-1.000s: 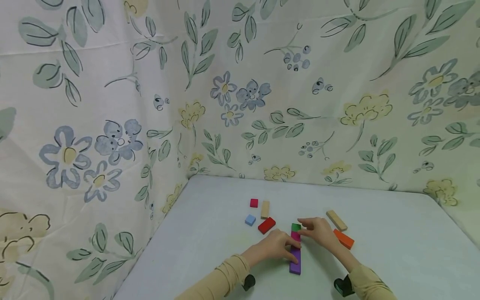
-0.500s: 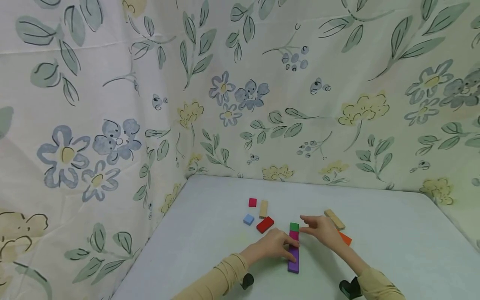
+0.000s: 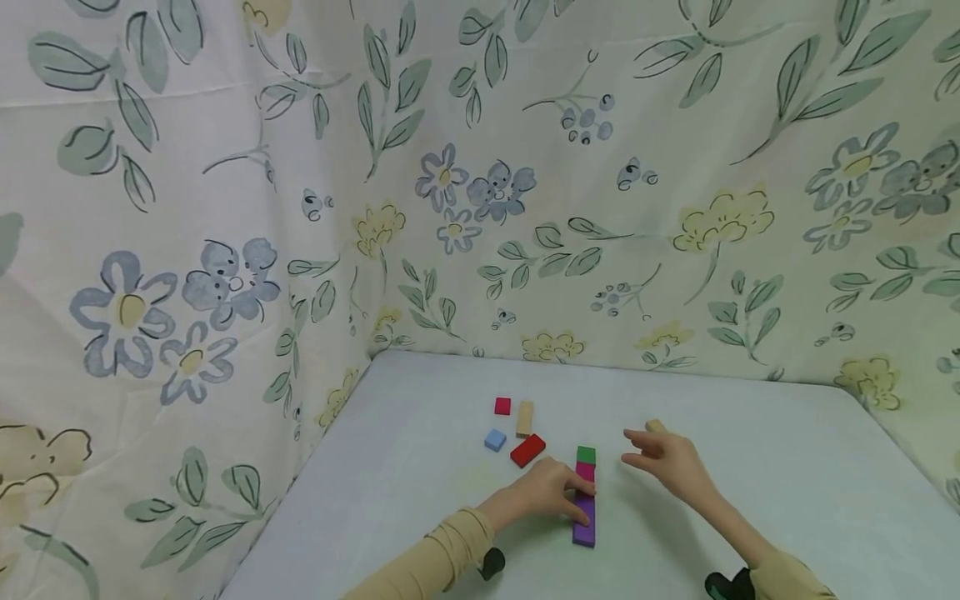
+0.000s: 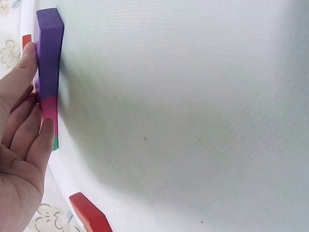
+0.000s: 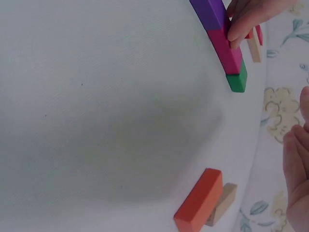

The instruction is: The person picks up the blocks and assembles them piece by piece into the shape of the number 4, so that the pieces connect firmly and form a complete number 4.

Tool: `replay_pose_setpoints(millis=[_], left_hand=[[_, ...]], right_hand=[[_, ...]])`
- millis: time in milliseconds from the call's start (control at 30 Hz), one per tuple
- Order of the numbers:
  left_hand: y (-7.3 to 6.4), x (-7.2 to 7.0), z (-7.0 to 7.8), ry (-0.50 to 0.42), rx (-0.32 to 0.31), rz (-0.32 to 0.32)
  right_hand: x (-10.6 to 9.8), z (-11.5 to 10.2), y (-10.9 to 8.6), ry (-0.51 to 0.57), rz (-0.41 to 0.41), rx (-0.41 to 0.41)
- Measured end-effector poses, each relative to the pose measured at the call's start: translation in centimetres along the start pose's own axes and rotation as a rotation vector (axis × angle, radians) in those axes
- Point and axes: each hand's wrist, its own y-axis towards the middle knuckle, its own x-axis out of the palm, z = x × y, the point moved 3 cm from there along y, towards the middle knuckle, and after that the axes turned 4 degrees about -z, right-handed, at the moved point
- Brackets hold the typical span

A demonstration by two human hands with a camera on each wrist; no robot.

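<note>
A purple block (image 3: 583,535), a magenta block (image 3: 585,471) and a green block (image 3: 587,455) lie end to end in one straight row on the white table. My left hand (image 3: 537,490) rests on that row, its thumb against the purple block and a finger on the magenta one, as the left wrist view also shows. My right hand (image 3: 672,467) hovers to the right of the row, fingers loosely extended and holding nothing. Beneath it in the head view, a wooden block (image 3: 656,426) is mostly covered. The right wrist view shows an orange block (image 5: 199,200) beside that wooden block.
Left of the row are a red block (image 3: 528,451), a light blue cube (image 3: 495,440), another wooden block (image 3: 524,419) and a small red cube (image 3: 502,406). A floral cloth (image 3: 480,292) hangs along the table's back and left sides.
My right hand has withdrawn from the green block toward the right, now covering the orange block in the head view. My left hand stays on the row.
</note>
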Motion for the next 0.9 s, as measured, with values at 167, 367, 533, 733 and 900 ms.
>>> replay_pose_setpoints(millis=[167,367,533,733,900], left_hand=[[-0.2,-0.1,0.2,-0.018,-0.004,0.004],[-0.4,-0.2,0.2,-0.046,-0.007,0.010],[-0.4,-0.2,0.3,-0.055,-0.007,0.008],[-0.3,-0.2,0.2,-0.050,-0.006,0.008],[-0.2,-0.1,0.1,-0.045,-0.008,0.007]], right_hand=[[-1.1,0.6,-1.0,-0.013,0.019,0.029],[-2.4,1.9,-2.2,-0.046,0.017,0.100],[-3.2,2.6,-3.0,-0.033,0.010,0.135],[-3.7,3.4,-3.8,-0.073,0.012,0.158],[-4.2,4.3,-4.2,-0.098,0.015,0.181]])
